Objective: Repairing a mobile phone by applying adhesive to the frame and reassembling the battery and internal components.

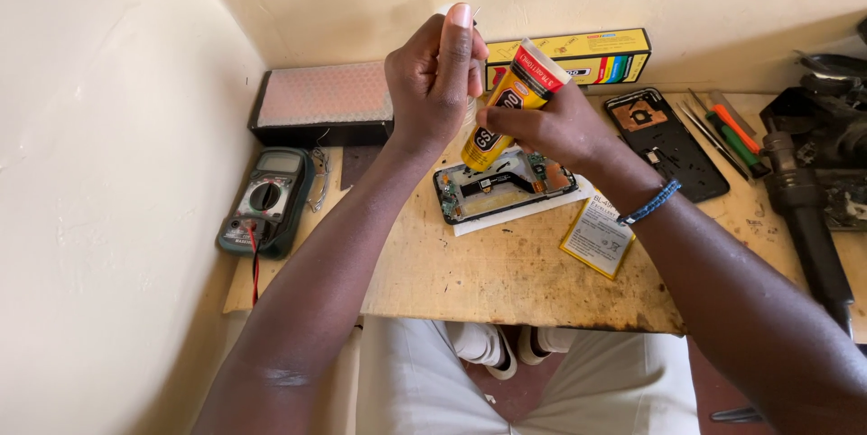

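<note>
Glue tube [508,108], yellow with a red-and-white flat end, sits tilted in our right hand [553,128], its nozzle end pointing down and left toward the opened phone [502,185] directly below it. Our right fingers are wrapped around the tube's middle, pinching it between thumb and forefinger. Our left hand [435,78] is raised just left of the tube and touching it near the upper part; its fingers are pressed together around something small that we cannot make out, possibly the tube's cap.

We judge that the step in hand is readying the tube over the phone, with the glue not yet laid on the frame. The next move, as we read it, calls for a steady lowering of the nozzle to the phone's edge and a gentle, even squeeze, so that nothing runs onto the circuit parts.

The phone lies face open on a white sheet on the wooden worktop [506,272], its insides exposed. Right of the phone lies a flat battery [597,238] with a yellow border, and farther right a black back cover [664,139] and a few screwdrivers [727,132]. Behind the phone a yellow box [578,56] leans against the wall. Well left of the phone sits a green multimeter [266,200], with a black heating pad [323,102] behind it.
</note>
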